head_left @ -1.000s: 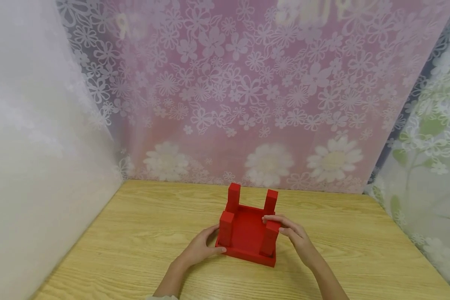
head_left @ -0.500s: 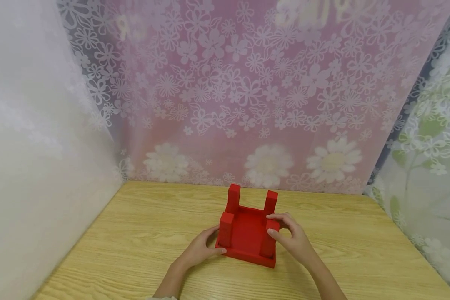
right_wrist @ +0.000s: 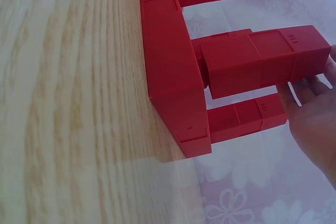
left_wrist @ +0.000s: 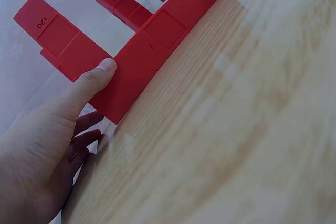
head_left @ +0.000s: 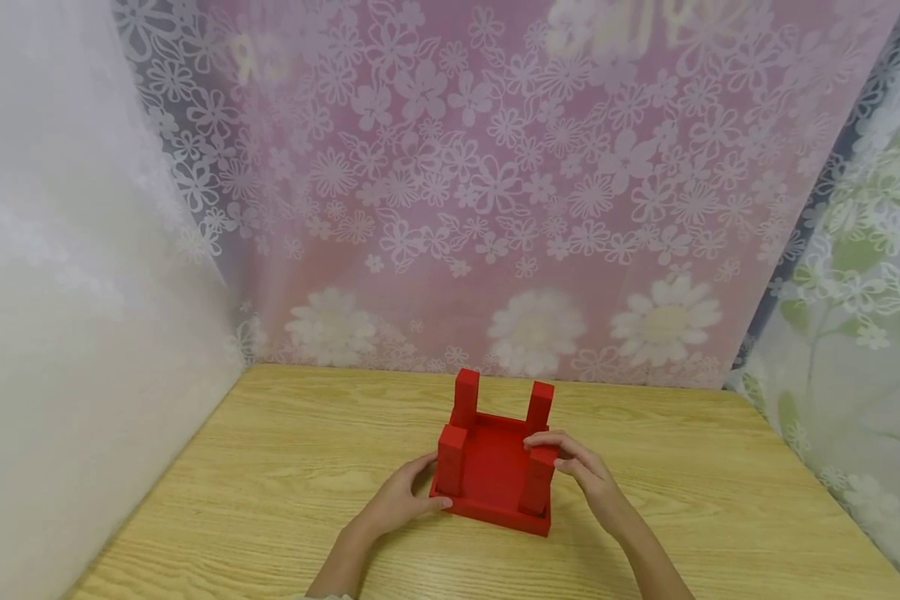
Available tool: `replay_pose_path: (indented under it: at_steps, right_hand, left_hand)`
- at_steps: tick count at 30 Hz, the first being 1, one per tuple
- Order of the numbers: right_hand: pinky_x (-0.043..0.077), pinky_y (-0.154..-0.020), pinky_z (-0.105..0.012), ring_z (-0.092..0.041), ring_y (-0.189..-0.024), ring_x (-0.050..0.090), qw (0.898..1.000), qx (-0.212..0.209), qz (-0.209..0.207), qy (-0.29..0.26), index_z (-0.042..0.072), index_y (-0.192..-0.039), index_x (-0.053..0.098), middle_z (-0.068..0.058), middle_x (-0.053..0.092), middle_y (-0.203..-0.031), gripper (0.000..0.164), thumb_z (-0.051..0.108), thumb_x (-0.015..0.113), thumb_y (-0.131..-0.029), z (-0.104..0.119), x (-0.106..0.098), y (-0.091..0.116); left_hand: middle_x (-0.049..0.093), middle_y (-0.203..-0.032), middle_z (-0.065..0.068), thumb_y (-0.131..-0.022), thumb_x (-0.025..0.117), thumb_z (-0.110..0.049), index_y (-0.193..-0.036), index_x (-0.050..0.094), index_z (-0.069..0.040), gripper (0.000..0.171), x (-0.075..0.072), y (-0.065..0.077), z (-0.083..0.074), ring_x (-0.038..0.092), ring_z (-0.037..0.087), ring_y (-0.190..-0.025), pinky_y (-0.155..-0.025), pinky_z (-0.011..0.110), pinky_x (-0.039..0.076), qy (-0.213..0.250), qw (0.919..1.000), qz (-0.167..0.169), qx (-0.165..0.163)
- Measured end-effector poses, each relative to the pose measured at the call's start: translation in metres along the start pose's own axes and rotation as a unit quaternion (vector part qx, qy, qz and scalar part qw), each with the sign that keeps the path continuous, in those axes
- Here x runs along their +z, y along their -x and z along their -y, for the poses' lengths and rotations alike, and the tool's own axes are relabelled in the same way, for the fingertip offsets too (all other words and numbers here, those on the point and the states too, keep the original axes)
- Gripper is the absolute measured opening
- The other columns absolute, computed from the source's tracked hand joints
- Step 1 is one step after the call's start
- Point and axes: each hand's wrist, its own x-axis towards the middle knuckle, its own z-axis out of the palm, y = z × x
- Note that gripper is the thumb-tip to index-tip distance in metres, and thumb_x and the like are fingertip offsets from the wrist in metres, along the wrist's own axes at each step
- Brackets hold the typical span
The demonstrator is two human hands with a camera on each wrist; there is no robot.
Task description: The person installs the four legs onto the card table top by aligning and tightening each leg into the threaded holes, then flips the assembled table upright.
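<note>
A red tray-like base (head_left: 492, 467) lies flat on the table with several square red posts standing up from its corners, like a small table turned upside down. My left hand (head_left: 399, 498) holds its near left corner. In the left wrist view the left thumb (left_wrist: 100, 74) presses on the front face, while the other fingers lie along the side. At the near right post (right_wrist: 268, 59), stamped with a number, my right hand (head_left: 588, 479) grips the top end, fingers over it and thumb on the right side. A gap shows at that post's foot in the right wrist view.
The wood-grain table (head_left: 307, 433) extends around the red structure. A pink flowered curtain (head_left: 450, 208) hangs behind the table's back edge. White sheeting (head_left: 82, 292) stands at the left and a leafy-patterned sheet (head_left: 855, 333) at the right.
My right thumb moved from the side to the near face of the near right post, then back to its right side. The left hand and red base stayed in place.
</note>
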Motion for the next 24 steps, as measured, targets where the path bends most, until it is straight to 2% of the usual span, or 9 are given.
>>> replay_pose_path:
  at_steps: [4, 8, 11, 15, 18, 21, 24]
  right_hand:
    - [0.042, -0.087, -0.025, -0.015, -0.112, 0.048, 1.000, 0.005, -0.019, 0.003, -0.008, -0.121, 0.049, -0.022, 0.048, -0.119, 0.029, -0.005, 0.037, -0.095, -0.001, 0.001, 0.001]
    - [0.043, -0.083, -0.025, -0.015, -0.105, 0.047, 0.996, 0.009, -0.052, 0.066, -0.003, -0.119, 0.053, -0.017, 0.049, -0.116, 0.028, -0.005, 0.049, -0.091, -0.002, 0.004, 0.001]
    - [0.042, -0.083, -0.025, -0.016, -0.099, 0.050, 0.989, 0.019, -0.074, 0.128, 0.001, -0.116, 0.056, -0.011, 0.052, -0.112, 0.028, -0.002, 0.057, -0.088, 0.002, 0.008, -0.001]
    - [0.045, -0.082, -0.028, -0.021, -0.094, 0.051, 0.981, 0.044, -0.097, 0.165, 0.001, -0.112, 0.059, -0.008, 0.053, -0.106, 0.027, 0.002, 0.063, -0.085, 0.017, 0.015, -0.005]
    - [0.045, -0.079, -0.031, -0.023, -0.092, 0.050, 0.977, 0.055, -0.108, 0.176, 0.002, -0.110, 0.059, -0.009, 0.053, -0.104, 0.027, 0.001, 0.065, -0.084, 0.024, 0.019, -0.007]
    - [0.044, -0.080, -0.027, -0.018, -0.093, 0.048, 0.975, 0.054, -0.109, 0.187, 0.005, -0.113, 0.058, -0.007, 0.053, -0.106, 0.029, 0.003, 0.064, -0.085, 0.019, 0.018, -0.005]
    - [0.043, -0.083, -0.022, -0.015, -0.101, 0.048, 0.985, 0.035, -0.089, 0.145, 0.003, -0.120, 0.054, -0.011, 0.052, -0.113, 0.030, 0.001, 0.056, -0.090, 0.008, 0.013, -0.003]
  left_hand:
    - [0.048, -0.131, 0.003, -0.079, 0.071, -0.038, -0.138, 0.041, -0.008, 0.072, 0.000, 0.000, 0.000, 0.038, 0.025, -0.125, -0.101, 0.049, 0.028, -0.002, 1.0000, -0.001, 0.004]
    - [0.049, -0.130, 0.004, -0.079, 0.071, -0.039, -0.138, 0.041, -0.008, 0.073, 0.000, 0.000, 0.000, 0.038, 0.026, -0.124, -0.101, 0.049, 0.028, -0.004, 1.0000, -0.003, 0.003]
    - [0.048, -0.131, 0.004, -0.079, 0.071, -0.038, -0.138, 0.041, -0.007, 0.073, 0.000, 0.000, 0.000, 0.037, 0.026, -0.125, -0.101, 0.049, 0.028, 0.000, 1.0000, -0.002, 0.000]
    - [0.047, -0.132, 0.004, -0.079, 0.072, -0.035, -0.138, 0.040, -0.008, 0.072, 0.000, 0.001, -0.002, 0.036, 0.025, -0.126, -0.102, 0.048, 0.027, 0.005, 1.0000, -0.002, -0.008]
    - [0.046, -0.132, 0.006, -0.080, 0.072, -0.031, -0.138, 0.040, -0.007, 0.070, 0.000, 0.002, -0.007, 0.036, 0.026, -0.126, -0.102, 0.048, 0.027, 0.004, 0.9999, -0.003, -0.012]
    - [0.046, -0.132, 0.011, -0.080, 0.073, -0.025, -0.137, 0.040, -0.003, 0.069, -0.002, 0.005, -0.021, 0.036, 0.030, -0.125, -0.101, 0.051, 0.026, 0.011, 0.9998, -0.002, -0.014]
    - [0.046, -0.131, 0.014, -0.081, 0.072, -0.021, -0.136, 0.040, 0.000, 0.068, -0.006, 0.008, -0.036, 0.036, 0.033, -0.125, -0.101, 0.051, 0.026, 0.017, 0.9997, 0.002, -0.016]
